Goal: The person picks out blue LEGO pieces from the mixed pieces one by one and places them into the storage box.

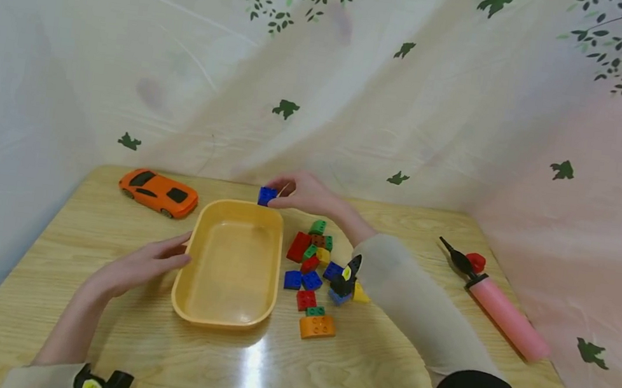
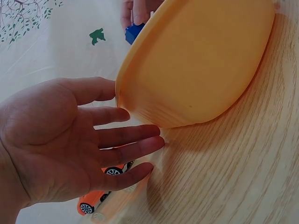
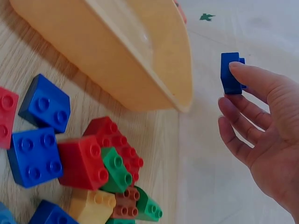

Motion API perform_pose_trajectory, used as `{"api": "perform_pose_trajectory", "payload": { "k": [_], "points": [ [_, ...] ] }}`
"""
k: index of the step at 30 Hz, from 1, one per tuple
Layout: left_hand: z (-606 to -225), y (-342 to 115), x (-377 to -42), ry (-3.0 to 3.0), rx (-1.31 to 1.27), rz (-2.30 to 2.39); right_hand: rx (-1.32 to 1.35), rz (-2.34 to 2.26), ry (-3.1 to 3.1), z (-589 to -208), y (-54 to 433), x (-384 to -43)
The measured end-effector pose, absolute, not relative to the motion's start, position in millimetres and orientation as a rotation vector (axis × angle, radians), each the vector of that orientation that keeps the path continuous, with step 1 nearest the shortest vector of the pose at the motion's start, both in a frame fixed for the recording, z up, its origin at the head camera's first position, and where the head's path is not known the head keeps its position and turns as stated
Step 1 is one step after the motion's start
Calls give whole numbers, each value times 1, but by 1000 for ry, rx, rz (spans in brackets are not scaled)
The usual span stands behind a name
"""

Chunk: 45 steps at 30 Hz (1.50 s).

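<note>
A yellow plastic tray (image 1: 221,323) stands on the wooden table with nothing inside it. My left hand (image 1: 144,268) touches its left side with fairly straight fingers, which the left wrist view shows spread along the rim. Between thumb and fingers, my right hand (image 1: 307,195) pinches a blue building block (image 3: 230,73) beyond the tray's far right corner. To the right of the tray lies a loose group of building blocks, among them a red block (image 1: 298,247), a blue block (image 1: 292,279) and an orange block (image 1: 317,327). The right sleeve partly covers the group's right side.
An orange toy car (image 1: 158,192) sits at the back left of the table. Toward the right edge lies a pink hand pump (image 1: 510,319) with a black nozzle, and a small red object (image 1: 476,261) beside it. A leaf-patterned cloth (image 1: 345,95) hangs behind the table.
</note>
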<state>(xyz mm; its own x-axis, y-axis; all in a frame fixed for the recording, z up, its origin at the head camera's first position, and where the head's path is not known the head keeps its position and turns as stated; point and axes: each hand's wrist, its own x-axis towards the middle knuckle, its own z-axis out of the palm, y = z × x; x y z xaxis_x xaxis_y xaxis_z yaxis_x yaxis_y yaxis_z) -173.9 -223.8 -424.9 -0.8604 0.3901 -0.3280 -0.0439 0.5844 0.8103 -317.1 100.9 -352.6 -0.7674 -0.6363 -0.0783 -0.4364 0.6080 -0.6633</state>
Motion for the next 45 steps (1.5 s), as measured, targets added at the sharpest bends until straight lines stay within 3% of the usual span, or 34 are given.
{"api": "perform_pose_trajectory", "payload": {
  "k": [18, 45],
  "points": [
    [-425, -227, -177, 2339, 251, 1183, -959, -904, 2471, -373, 54, -312],
    [-425, -222, -177, 2293, 255, 1210, -1020, -437, 2616, -412, 12, -298]
  ]
}}
